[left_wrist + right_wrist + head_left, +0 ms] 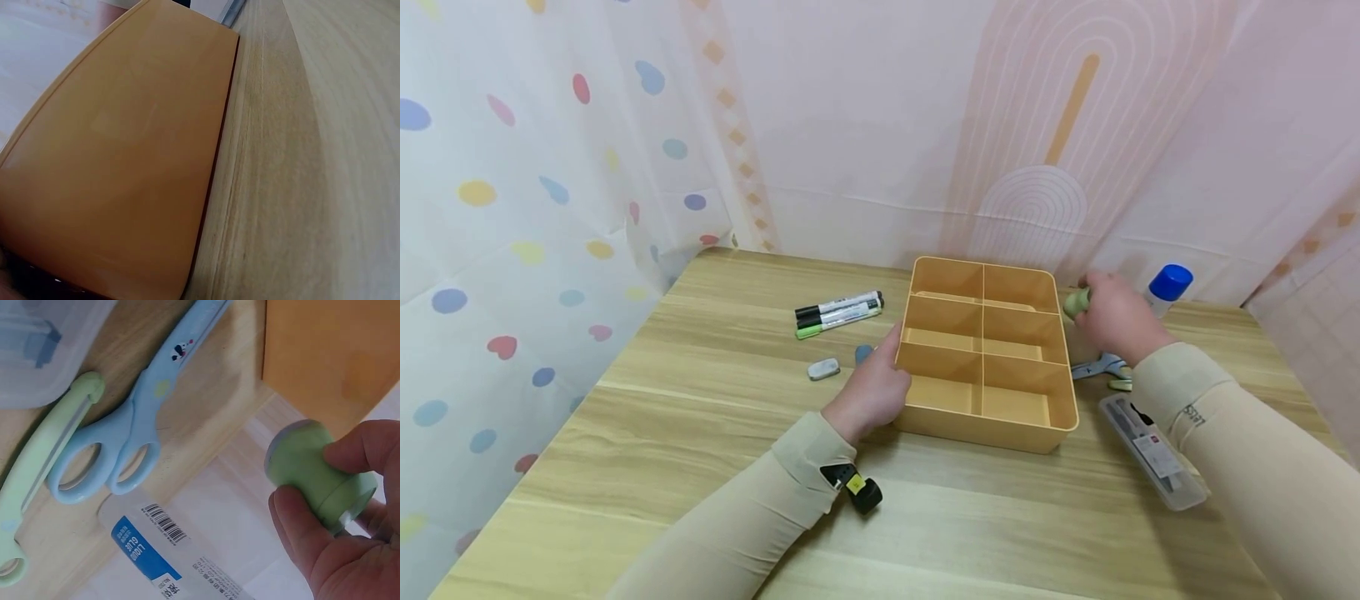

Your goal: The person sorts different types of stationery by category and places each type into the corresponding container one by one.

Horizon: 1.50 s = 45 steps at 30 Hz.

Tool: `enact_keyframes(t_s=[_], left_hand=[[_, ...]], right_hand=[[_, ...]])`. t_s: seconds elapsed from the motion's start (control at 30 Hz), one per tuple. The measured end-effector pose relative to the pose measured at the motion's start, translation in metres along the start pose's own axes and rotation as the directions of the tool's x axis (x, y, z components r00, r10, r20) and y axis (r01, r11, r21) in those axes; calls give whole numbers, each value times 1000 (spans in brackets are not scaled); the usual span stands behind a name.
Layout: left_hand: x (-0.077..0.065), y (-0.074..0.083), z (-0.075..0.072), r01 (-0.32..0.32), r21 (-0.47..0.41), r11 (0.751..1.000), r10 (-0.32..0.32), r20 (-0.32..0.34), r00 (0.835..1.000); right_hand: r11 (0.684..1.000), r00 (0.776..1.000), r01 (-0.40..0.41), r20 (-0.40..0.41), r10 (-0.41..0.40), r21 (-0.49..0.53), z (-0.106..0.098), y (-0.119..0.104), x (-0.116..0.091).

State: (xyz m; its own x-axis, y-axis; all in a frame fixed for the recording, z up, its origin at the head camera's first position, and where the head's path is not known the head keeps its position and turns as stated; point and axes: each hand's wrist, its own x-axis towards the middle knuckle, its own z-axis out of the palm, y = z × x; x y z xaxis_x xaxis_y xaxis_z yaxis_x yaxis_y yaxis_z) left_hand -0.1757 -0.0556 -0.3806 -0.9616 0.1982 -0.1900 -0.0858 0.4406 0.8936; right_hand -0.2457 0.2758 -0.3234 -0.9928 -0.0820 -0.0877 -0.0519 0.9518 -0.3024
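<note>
My right hand [1116, 317] pinches a small green barrel-shaped object [300, 465] with a grey end between thumb and fingers. It is held just off the right side of an orange box [985, 425] with six compartments. My left hand [872, 387] rests against the box's left wall, its fingers lying along the side. Below the right hand lie blue scissors [140, 419] and a slim green tool [47, 444] with a looped end. A liquid glue bottle [162, 544] with a blue cap [1171, 283] stands beyond that hand.
Several markers [838, 314] lie left of the box, with a whitish eraser-like block [823, 369] and a small blue item [863, 354] nearer the left hand. A clear plastic case [1152, 450] sits under the right forearm. A patterned curtain [865, 125] hangs behind the table.
</note>
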Motion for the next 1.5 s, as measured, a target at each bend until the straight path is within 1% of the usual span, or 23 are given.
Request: enact_keyframes(t_s=[0.1, 0.3, 0.4, 0.63, 0.8, 0.87, 1.03, 1.23, 1.5], left_hand=[[0, 2, 1, 8, 7, 1000, -8, 0, 1000], [1, 3, 2, 21, 5, 1000, -21, 2, 1000], [2, 3, 3, 22, 2, 1000, -22, 3, 1000], [2, 0, 5, -23, 2, 1000, 23, -3, 1000], [0, 2, 5, -7, -5, 1000, 7, 2, 1000], [0, 3, 5, -4, -7, 1000, 4, 2, 1000], [-1, 3, 6, -12, -8, 1000, 12, 1, 1000], [0, 4, 7, -1, -5, 1000, 1, -3, 1000], [2, 2, 9, -5, -13, 1000, 5, -2, 1000]], right_hand=[[1000, 1000, -15, -23, 15, 21, -2, 0, 0], [997, 993, 0, -121, 9, 71, -7, -4, -1], [996, 987, 19, -158, -5, 91, -8, -6, 0], [990, 979, 69, -200, -43, 123, -11, -15, 1], [981, 968, 118, -237, -79, 156, -12, -22, 2], [976, 968, 138, -234, -96, 170, -11, -25, 3], [969, 980, 146, -166, -114, 197, -10, -33, 6], [958, 984, 158, -115, -134, 240, -7, -39, 13], [962, 989, 146, -33, -142, 230, -1, -42, 20]])
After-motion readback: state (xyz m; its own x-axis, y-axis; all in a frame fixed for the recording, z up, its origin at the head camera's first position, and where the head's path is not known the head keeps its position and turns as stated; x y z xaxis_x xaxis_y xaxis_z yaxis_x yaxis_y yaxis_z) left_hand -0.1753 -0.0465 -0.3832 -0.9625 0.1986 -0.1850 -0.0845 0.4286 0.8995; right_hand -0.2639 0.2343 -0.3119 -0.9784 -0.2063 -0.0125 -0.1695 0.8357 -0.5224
